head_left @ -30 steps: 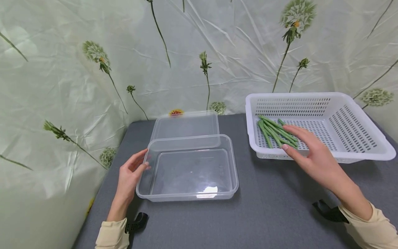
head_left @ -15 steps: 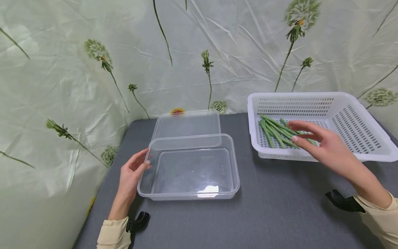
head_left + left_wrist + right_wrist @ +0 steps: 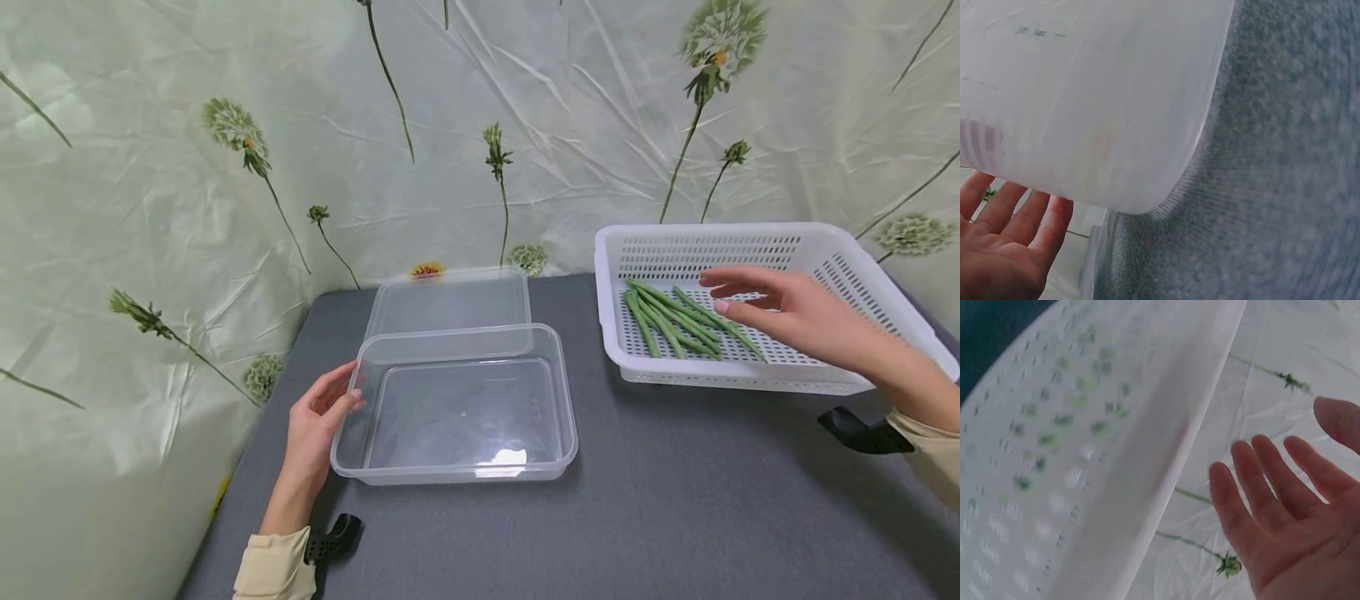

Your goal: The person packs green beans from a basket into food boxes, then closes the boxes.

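At the left edge of a clear plastic container (image 3: 461,425), my left hand (image 3: 311,429) holds the rim, thumb over it and fingers by the outer wall. The left wrist view has this hand (image 3: 1010,237) beside the frosted-looking wall, part of a digit showing through the plastic. My right hand (image 3: 795,317) hovers over a white perforated basket (image 3: 735,377), fingers loosely bent with nothing between them. Slender green beans (image 3: 667,321) lie in the basket, just left of its fingertips. In the right wrist view the palm and spread fingers (image 3: 1229,500) of this hand show beside the basket wall.
A clear flat lid (image 3: 450,296) lies behind the container, partly overlapped by it. Grey cloth (image 3: 637,500) covers the table. A pale backdrop (image 3: 450,150) printed with flowers rises right behind the table and along its left side.
My right hand has moved right and away over the basket, uncovering more of the beans. The left hand and the container have stayed in place.
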A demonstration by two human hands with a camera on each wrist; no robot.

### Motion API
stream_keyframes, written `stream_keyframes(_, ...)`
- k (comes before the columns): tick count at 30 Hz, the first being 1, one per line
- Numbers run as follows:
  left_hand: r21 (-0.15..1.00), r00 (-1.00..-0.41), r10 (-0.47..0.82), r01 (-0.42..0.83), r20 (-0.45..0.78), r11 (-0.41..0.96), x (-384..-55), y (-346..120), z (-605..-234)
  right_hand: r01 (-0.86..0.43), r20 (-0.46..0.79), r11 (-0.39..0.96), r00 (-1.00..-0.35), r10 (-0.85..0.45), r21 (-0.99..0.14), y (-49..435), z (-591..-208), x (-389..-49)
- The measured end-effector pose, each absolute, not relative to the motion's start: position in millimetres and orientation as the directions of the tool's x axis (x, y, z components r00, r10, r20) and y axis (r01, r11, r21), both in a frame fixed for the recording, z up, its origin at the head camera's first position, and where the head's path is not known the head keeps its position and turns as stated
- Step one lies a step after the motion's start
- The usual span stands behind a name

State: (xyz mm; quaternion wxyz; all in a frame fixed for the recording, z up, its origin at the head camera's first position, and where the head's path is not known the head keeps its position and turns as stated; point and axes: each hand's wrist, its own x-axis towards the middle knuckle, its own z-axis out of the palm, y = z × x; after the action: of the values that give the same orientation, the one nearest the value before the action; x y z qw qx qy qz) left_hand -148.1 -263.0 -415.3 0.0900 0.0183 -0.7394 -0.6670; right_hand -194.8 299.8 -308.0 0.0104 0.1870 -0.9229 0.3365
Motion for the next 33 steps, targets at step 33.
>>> stream_keyframes(33,0.986,-0.98,-0.155,0.1,0.121,0.133,-146.5,-263.0,-416.4,-0.284,-0.222,0.749,-0.84,-0.495,-0.598,331.6,-318.4,-303.7)
